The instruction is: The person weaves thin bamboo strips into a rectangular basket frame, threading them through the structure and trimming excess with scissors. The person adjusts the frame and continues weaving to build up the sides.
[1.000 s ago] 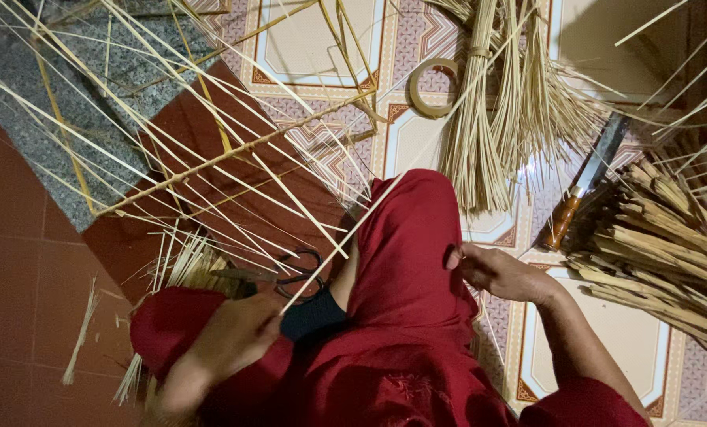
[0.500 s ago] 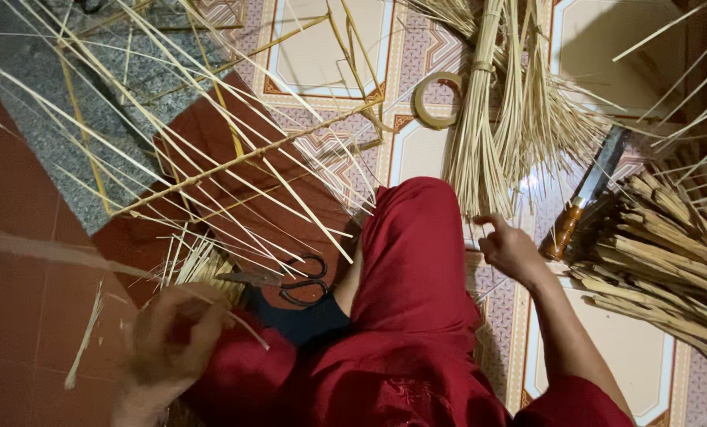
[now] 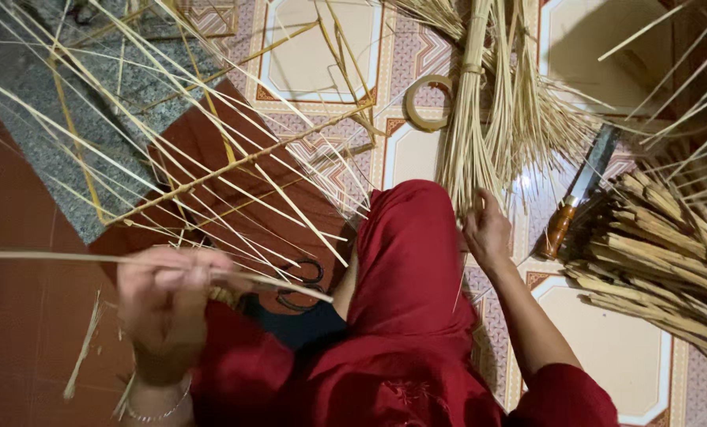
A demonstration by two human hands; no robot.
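Blurred, the left hand (image 3: 167, 304) seems pinched shut on a thin bamboo strip (image 3: 69, 256), left of the red-clad knee (image 3: 412, 253). The right hand (image 3: 488, 231), right of that knee, curls its fingers into the tied strip bundle (image 3: 468, 134) beyond it.

Your left hand (image 3: 167, 304) pinches a long pale bamboo strip (image 3: 92, 258), lying level, running out left. Your right hand (image 3: 486, 229) touches the tied upright bundle of thin splints (image 3: 468, 119), far right.

No packages, labels, signs, screens.
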